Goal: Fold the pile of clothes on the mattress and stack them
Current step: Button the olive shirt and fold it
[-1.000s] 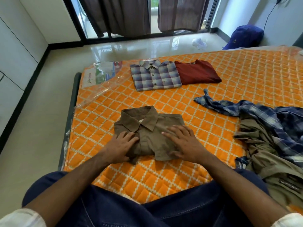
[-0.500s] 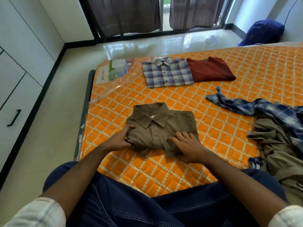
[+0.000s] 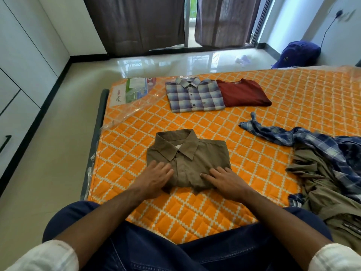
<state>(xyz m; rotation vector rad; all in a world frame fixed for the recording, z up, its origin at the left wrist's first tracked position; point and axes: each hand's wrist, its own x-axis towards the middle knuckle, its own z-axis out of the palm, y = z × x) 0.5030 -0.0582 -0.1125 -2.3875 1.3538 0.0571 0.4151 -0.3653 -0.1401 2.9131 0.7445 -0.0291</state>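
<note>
Both my left hand (image 3: 156, 178) and right hand (image 3: 224, 179) press flat, fingers spread, on the near edge of the folded olive-brown collared cotton shirt (image 3: 192, 157) lying mid-mattress; collar points away from me.

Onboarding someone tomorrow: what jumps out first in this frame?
The bright orange quilted mattress dominates. At its near centre lies a folded brown shirt, with the left hand and right hand resting flat on its near edge. Beyond it a folded plaid shirt and maroon top sit side by side; an unfolded pile sprawls at the right.
</note>
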